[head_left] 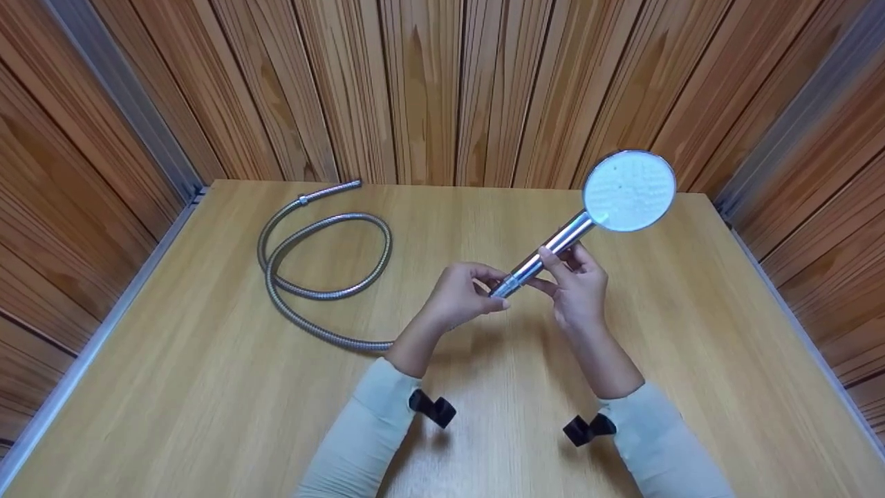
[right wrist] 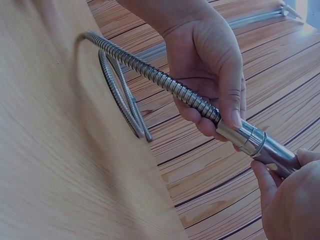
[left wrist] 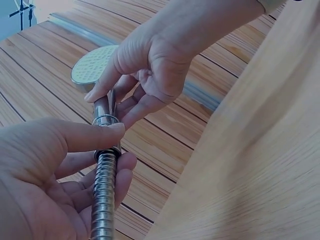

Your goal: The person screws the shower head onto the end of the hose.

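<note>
Sleeves (head_left: 359, 436), pale, two: enter from the lower edge, a black wrist camera (head_left: 432, 408) at each cuff.

Left hand (head_left: 460, 297): grip closed, thumb and fingers pinching the end fitting (right wrist: 237, 136) at the lower end of a chrome handle (head_left: 570, 234); the nearer hand to that joint.

Right hand (head_left: 579, 283): grip closed about the handle itself, farther up, thumb on one side, fingers on the other.

Shower head (head_left: 629, 190): round, pale-faced, held above the desk (head_left: 173, 387), beyond the right hand, at the handle's upper end.

Long axis: handle and fitting in one line, slanting from the left hand away and rightward to the shower head; how firmly they are joined cannot be told.

Metal hose (head_left: 352, 343): trails from the fitting past the left hand, loops on the desk at left, free end (head_left: 332, 192) near the far edge.
</note>
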`<act>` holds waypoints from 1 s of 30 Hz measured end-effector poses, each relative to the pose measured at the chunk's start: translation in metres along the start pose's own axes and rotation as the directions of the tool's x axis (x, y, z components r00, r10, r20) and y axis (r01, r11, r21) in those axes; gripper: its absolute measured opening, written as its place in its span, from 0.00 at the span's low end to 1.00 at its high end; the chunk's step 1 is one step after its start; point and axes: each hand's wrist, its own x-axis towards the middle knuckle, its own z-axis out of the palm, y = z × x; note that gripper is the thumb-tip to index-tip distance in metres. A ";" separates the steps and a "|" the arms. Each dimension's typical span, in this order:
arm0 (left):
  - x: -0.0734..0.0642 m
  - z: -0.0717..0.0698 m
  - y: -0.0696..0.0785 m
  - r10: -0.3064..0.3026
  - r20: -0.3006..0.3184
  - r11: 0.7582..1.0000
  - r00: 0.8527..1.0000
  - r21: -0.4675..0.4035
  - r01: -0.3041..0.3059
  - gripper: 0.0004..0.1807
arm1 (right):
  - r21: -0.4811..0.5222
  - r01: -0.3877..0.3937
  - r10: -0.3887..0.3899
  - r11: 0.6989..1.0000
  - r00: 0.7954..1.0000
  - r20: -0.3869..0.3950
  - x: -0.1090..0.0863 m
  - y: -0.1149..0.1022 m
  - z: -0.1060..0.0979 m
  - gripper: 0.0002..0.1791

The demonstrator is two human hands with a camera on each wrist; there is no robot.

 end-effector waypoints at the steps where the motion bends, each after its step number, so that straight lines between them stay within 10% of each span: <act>1: 0.000 -0.001 0.000 0.001 0.012 1.000 1.000 -0.013 -0.001 0.15 | 0.000 0.004 -0.004 1.000 1.000 -0.001 0.000 0.000 0.000 0.22; 9: -0.003 -0.005 0.000 -0.011 0.092 0.992 0.996 -0.123 0.022 0.10 | 0.003 -0.010 0.010 1.000 1.000 -0.003 0.000 0.003 -0.001 0.17; 22: -0.001 -0.001 -0.002 -0.033 0.034 0.999 0.999 -0.027 0.034 0.16 | -0.002 -0.004 0.004 1.000 1.000 0.028 -0.001 0.003 -0.001 0.20; 30: -0.003 -0.004 -0.003 -0.020 0.109 0.997 0.994 -0.072 0.028 0.14 | 0.015 -0.001 0.001 1.000 1.000 0.016 -0.002 0.004 -0.003 0.16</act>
